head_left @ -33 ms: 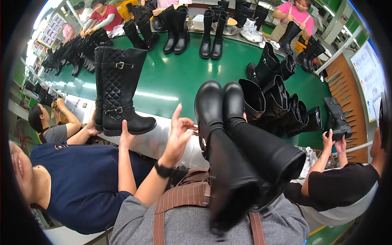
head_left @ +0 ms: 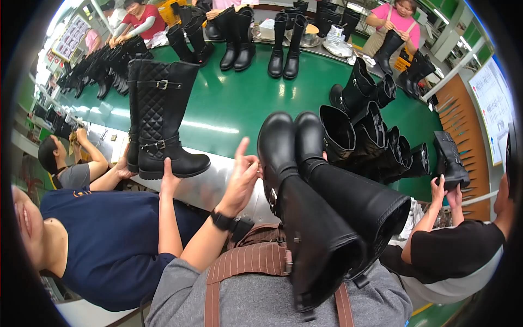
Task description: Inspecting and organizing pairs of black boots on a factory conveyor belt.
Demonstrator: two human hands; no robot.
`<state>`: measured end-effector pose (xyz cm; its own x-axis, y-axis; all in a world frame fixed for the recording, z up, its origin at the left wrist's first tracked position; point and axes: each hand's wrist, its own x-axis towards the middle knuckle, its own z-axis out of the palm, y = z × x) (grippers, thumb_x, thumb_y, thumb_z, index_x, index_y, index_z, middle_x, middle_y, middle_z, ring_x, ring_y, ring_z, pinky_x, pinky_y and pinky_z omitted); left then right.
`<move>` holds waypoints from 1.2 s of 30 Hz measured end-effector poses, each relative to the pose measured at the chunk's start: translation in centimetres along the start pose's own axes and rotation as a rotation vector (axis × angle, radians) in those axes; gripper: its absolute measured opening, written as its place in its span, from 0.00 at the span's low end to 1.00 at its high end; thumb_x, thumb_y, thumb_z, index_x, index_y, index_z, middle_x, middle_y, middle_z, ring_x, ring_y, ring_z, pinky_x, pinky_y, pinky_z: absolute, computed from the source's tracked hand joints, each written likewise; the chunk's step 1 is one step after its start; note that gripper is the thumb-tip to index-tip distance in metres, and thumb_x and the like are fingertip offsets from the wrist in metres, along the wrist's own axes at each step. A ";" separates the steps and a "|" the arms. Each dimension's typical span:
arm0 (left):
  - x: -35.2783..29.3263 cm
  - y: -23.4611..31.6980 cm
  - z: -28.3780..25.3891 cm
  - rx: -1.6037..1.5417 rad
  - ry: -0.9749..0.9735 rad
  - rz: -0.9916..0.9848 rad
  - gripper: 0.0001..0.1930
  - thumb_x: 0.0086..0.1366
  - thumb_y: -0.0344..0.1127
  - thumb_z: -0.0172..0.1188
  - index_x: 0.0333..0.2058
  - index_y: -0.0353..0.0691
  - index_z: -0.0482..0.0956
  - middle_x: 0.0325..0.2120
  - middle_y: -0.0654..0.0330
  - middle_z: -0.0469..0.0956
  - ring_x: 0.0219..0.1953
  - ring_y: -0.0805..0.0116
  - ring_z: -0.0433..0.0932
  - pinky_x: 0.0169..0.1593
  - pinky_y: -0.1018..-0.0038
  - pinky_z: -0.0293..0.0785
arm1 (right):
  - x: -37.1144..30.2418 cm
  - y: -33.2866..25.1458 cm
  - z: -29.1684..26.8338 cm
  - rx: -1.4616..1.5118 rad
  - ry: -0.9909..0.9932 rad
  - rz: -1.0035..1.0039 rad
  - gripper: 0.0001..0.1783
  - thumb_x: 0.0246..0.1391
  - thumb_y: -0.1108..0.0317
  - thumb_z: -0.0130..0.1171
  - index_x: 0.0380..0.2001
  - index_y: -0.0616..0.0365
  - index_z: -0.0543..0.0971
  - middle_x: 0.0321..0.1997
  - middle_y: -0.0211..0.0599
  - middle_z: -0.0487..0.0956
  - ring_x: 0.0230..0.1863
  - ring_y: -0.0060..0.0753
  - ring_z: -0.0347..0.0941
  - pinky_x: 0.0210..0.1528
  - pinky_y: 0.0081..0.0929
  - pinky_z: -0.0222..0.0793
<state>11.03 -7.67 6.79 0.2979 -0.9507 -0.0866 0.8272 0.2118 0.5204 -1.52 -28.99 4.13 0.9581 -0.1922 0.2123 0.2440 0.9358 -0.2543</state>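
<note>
Two black boots [head_left: 348, 199] are slanting side by side before the wearer's chest, toes toward the green table [head_left: 229, 103]. Left hand [head_left: 238, 185] is raising its index finger, others curling by the toe; can't tell if pinching. Right hand [head_left: 325, 156] is mostly hiding behind; grip unclear. Risk: boots sliding apart if that hold's slack.

Passage is afforded over the green counter [head_left: 229, 103] between the quilted boots [head_left: 163, 109] and the held black pair [head_left: 346, 191]. Rightward reach is obstructed by clustered boots [head_left: 373, 144]; the far edge is lined by standing boots [head_left: 244, 43], the near left bounded by a co-worker's forearm [head_left: 168, 218].
</note>
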 end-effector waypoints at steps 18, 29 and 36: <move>-0.5 -0.6 -2.1 -0.150 0.110 0.229 0.29 0.74 0.56 0.37 0.64 0.44 0.64 0.58 0.59 0.73 0.57 0.63 0.72 0.61 0.63 0.69 | -1.3 2.5 5.4 0.161 0.319 0.062 0.30 0.67 0.48 0.46 0.62 0.57 0.67 0.65 0.46 0.68 0.67 0.43 0.63 0.68 0.45 0.62; -0.8 -1.5 -3.1 -0.224 0.137 0.252 0.29 0.73 0.55 0.40 0.64 0.44 0.63 0.58 0.58 0.72 0.59 0.63 0.72 0.63 0.60 0.68 | -1.2 3.7 5.2 0.003 0.402 0.056 0.26 0.68 0.50 0.44 0.60 0.56 0.67 0.60 0.41 0.73 0.61 0.38 0.70 0.63 0.40 0.68; -0.2 -1.9 -3.6 -0.633 -0.388 0.159 0.28 0.73 0.55 0.43 0.64 0.45 0.63 0.59 0.58 0.72 0.59 0.62 0.71 0.63 0.59 0.67 | -1.5 3.8 4.2 -0.183 0.359 0.069 0.32 0.68 0.45 0.40 0.65 0.56 0.61 0.67 0.42 0.66 0.67 0.40 0.64 0.69 0.42 0.58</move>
<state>11.10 -7.07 2.71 0.3447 -0.8845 0.3145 0.9385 0.3319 -0.0953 -2.67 -23.95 6.79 0.9568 -0.2516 -0.1457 0.1685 0.8883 -0.4273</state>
